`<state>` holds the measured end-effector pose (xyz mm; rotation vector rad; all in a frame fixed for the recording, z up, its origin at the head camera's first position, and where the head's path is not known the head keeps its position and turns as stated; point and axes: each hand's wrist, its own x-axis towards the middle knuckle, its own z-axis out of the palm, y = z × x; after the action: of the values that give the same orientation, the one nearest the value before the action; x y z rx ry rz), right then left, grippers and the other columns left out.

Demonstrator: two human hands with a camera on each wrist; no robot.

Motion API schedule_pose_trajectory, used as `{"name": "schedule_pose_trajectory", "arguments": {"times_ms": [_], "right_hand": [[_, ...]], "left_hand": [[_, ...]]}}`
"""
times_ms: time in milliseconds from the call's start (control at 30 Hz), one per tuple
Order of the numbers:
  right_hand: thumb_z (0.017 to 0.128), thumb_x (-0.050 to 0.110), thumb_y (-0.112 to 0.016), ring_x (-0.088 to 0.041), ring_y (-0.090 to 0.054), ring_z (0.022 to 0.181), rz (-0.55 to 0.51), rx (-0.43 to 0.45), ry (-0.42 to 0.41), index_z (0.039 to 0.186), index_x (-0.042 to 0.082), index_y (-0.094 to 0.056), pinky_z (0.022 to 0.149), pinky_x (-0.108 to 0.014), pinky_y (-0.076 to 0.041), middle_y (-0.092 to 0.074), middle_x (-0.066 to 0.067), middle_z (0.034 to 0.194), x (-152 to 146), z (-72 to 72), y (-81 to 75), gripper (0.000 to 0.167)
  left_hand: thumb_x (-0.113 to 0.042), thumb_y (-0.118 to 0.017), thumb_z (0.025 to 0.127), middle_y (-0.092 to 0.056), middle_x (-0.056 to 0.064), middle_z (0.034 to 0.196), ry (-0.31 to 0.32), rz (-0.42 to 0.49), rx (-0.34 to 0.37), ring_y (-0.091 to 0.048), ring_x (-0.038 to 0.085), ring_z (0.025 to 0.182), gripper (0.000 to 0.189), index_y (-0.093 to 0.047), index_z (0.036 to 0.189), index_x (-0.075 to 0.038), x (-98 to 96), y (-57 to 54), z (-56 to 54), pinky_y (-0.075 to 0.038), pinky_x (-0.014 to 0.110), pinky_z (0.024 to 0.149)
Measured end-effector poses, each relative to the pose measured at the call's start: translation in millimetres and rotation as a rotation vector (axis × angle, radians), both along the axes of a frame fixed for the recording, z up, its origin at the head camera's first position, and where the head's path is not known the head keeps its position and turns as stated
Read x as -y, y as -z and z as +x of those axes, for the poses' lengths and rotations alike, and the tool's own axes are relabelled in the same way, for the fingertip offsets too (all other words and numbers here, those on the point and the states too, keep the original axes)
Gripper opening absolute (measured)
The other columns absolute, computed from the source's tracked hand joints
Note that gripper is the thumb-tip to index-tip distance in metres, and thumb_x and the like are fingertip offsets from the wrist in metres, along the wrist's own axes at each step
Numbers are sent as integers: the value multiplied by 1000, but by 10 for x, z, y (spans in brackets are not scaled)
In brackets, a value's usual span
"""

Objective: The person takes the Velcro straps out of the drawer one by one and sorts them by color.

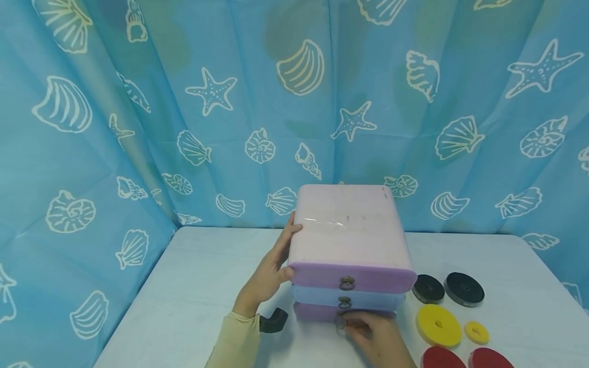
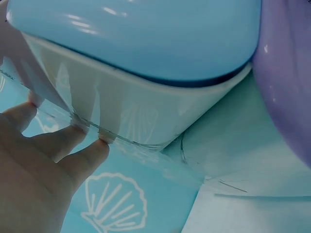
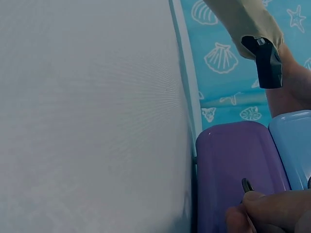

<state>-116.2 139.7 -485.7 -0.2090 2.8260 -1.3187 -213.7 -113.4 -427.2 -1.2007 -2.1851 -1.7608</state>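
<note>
A small drawer box with a pale pink top [image 1: 347, 230] stands on the table, with a purple upper drawer [image 1: 317, 276], a blue middle drawer [image 1: 317, 295] and a purple bottom drawer [image 1: 315, 312]. My left hand [image 1: 264, 278] rests along its left side, thumb by the front corner. In the left wrist view, spread fingertips [image 2: 104, 138] touch the box's translucent side wall [image 2: 160, 111]. Low at the front, my right hand [image 1: 377, 337] pinches the metal ring pull [image 3: 247, 185] of the bottom drawer between thumb and fingers. That drawer's front looks level with the blue one.
Right of the box lie two black discs [image 1: 465, 289], a large yellow disc [image 1: 438, 325], a small yellow disc [image 1: 476, 332] and two red discs [image 1: 490, 359]. A blue shell-print curtain [image 1: 262, 102] hangs behind the white table [image 1: 202, 271]. A black wrist-worn piece [image 1: 273, 321] sits by my left sleeve.
</note>
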Motion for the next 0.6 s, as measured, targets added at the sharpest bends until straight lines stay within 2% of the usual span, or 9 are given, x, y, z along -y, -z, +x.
{"name": "schedule_pose_trajectory", "arguments": {"times_ms": [167, 400, 600], "right_hand": [[83, 13, -82, -6, -68, 80, 17, 39, 21, 100, 17, -76, 71, -25, -57, -75, 8, 92, 10, -19, -13, 18], [86, 14, -80, -8, -67, 81, 14, 68, -20, 104, 15, -75, 72, -26, -56, -75, 7, 95, -43, -6, -29, 18], [85, 15, -80, -5, -67, 79, 32, 17, -57, 105, 15, -75, 71, -21, -54, -75, 7, 95, -110, 33, -16, 20]], "left_hand": [[-78, -47, 89, 3, -5, 169, -10, -2, 6, -5, 29, 154, 93, -23, 160, -23, -5, -4, -1, -19, 68, 114], [-77, -46, 90, 4, -4, 169, -6, -1, 2, -5, 29, 154, 92, -22, 160, -23, -14, 6, -1, -19, 68, 114], [-78, -46, 89, 3, -6, 169, -20, -6, 5, -6, 29, 154, 92, -22, 160, -25, -13, 4, 3, -19, 68, 114]]}}
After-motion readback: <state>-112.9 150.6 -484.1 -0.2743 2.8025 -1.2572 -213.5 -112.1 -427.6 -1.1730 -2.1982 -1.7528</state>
